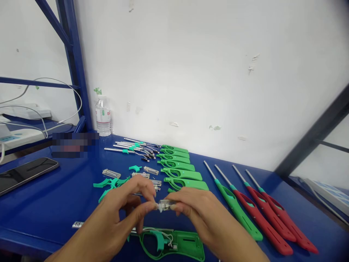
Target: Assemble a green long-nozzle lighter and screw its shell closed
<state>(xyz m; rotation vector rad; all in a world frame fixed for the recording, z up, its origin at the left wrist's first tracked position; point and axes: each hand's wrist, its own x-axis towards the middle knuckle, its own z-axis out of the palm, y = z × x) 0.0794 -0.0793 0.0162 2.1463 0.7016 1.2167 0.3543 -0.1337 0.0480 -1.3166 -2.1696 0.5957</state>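
6 o'clock: open green shell (195, 242), trigger (160, 240) and wiring (170, 238) in place. Clock centre: left hand (121, 200) pinches white tip (160, 207) of clear tank (165, 203), not yet installed; right hand (200, 207) grips its body. 3 o'clock: four lighters (252, 209), assembled. 1 o'clock: green shells (191, 175), apparently pending.

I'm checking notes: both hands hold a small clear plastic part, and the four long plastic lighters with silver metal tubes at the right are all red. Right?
Not all: the head view shows the leftmost long plastic lighter green and three red lighters. The left hand and right hand do hold the small clear plastic part.
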